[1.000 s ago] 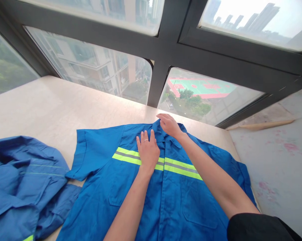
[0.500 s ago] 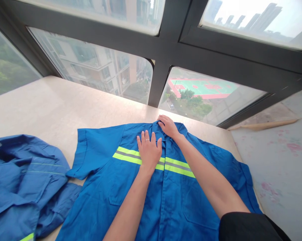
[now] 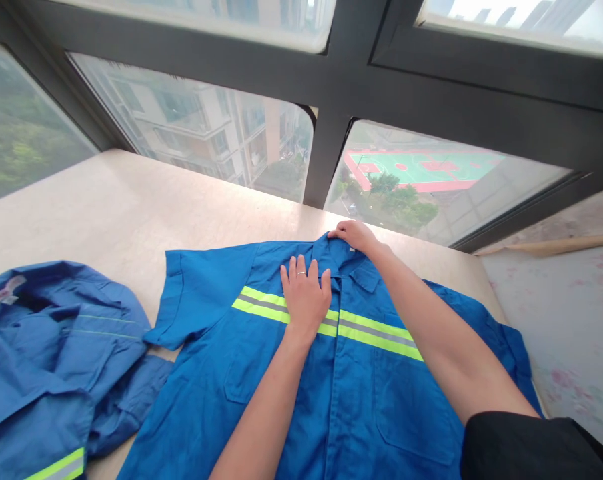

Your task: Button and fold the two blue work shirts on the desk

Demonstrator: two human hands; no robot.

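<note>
A blue short-sleeved work shirt (image 3: 276,360) lies spread front side up, with a yellow-green and grey reflective band across its chest. My left hand (image 3: 307,293) rests flat on the chest, fingers spread, wearing a ring. At the top edge, my right hand (image 3: 354,237) has its fingers curled and pinched on the shirt's collar (image 3: 326,252). Part of the collar's inside shows below that hand, with a small white label. My right forearm covers some of the shirt's right side.
A second blue garment (image 3: 56,353) with a reflective strip lies crumpled at the left. Both lie on a pale window sill (image 3: 131,200). Behind is a dark window frame (image 3: 326,93); a floral-patterned wall (image 3: 571,353) borders the right.
My right hand has gone from lying over the collar to pinching its top edge, lifting it a little. My left hand stays flat on the chest. The view has shifted slightly.
</note>
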